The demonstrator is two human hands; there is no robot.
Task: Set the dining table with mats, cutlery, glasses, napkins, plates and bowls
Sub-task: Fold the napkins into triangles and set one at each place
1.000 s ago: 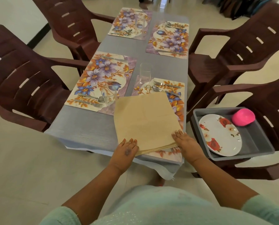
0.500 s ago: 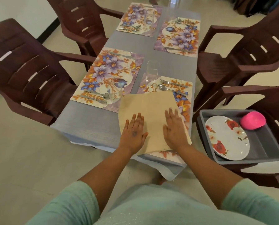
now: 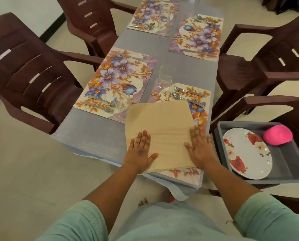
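Flat and spread, the left hand (image 3: 140,152) and right hand (image 3: 200,147) press on the beige napkin (image 3: 160,126), gripping nothing. It covers the near-right floral mat (image 3: 200,117) on the grey table (image 3: 96,134), beside a tray (image 3: 287,157) holding a plate (image 3: 247,153) and pink bowl (image 3: 277,135).

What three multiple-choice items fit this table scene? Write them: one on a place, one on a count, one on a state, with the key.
1. Where does the floral plate lie?
A. in the grey tray
B. on a placemat
C. on a chair arm

2. How many floral placemats are on the table?
A. two
B. four
C. six

3. How do both hands meet the beige napkins?
A. fists clenched
B. pinching a corner
C. pressing flat, fingers straight

Key: 1 A, the plate sits inside the tray beside the pink bowl. 2 B, two rows of two mats. 3 C, the left hand and right hand lie spread on the stack.
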